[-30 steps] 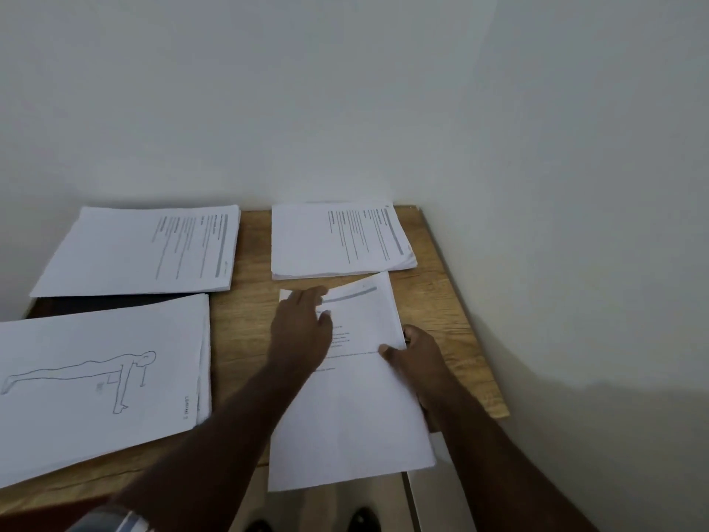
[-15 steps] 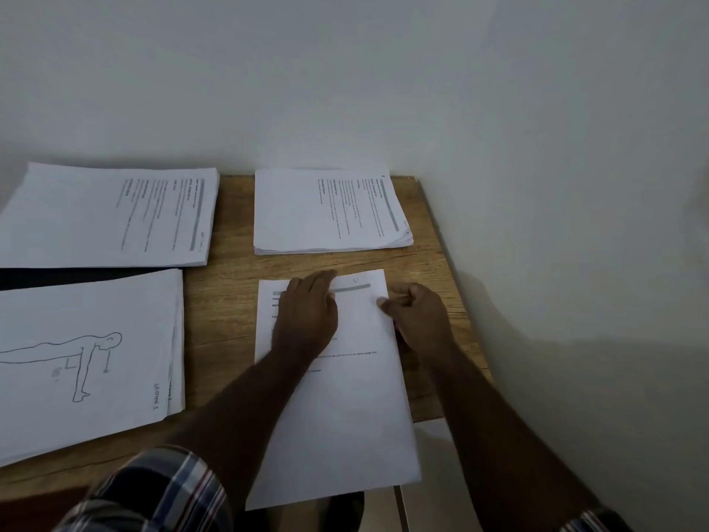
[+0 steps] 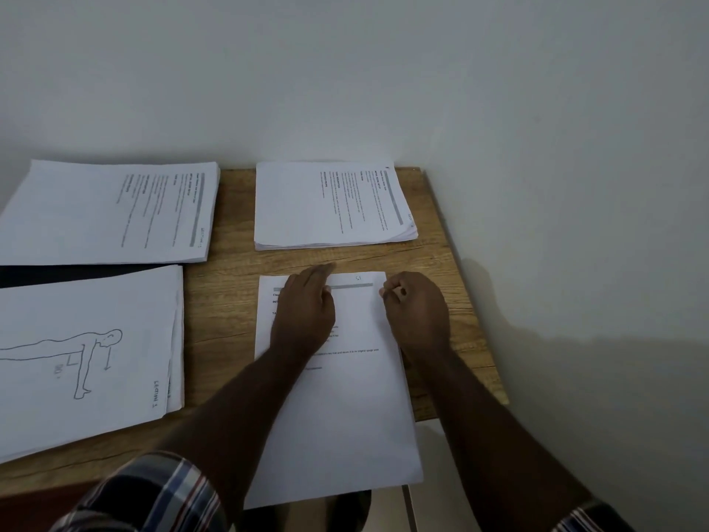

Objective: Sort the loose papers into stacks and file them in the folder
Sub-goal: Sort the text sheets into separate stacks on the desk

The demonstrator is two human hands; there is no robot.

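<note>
A loose printed sheet [image 3: 345,416] lies lengthwise on the wooden table [image 3: 222,301], its near end hanging over the front edge. My left hand [image 3: 303,316] rests flat on its upper part, fingers straight and pointing to the far edge. My right hand [image 3: 416,312] sits at the sheet's top right corner with curled fingers pinching the edge. Three paper stacks lie around: a text stack [image 3: 330,205] just beyond the sheet, a second text stack [image 3: 111,213] at the far left, and a stack topped by a push-up drawing [image 3: 84,351] at the near left.
A dark flat thing [image 3: 76,273] shows between the two left stacks, mostly covered by them. White walls close in right behind the table and along its right side [image 3: 575,224]. The table's right edge runs close to my right hand.
The sheet, skewed a second ago, now lies straight and a little farther left. My right hand slid up its right edge to the top corner. My left hand stays on it.
</note>
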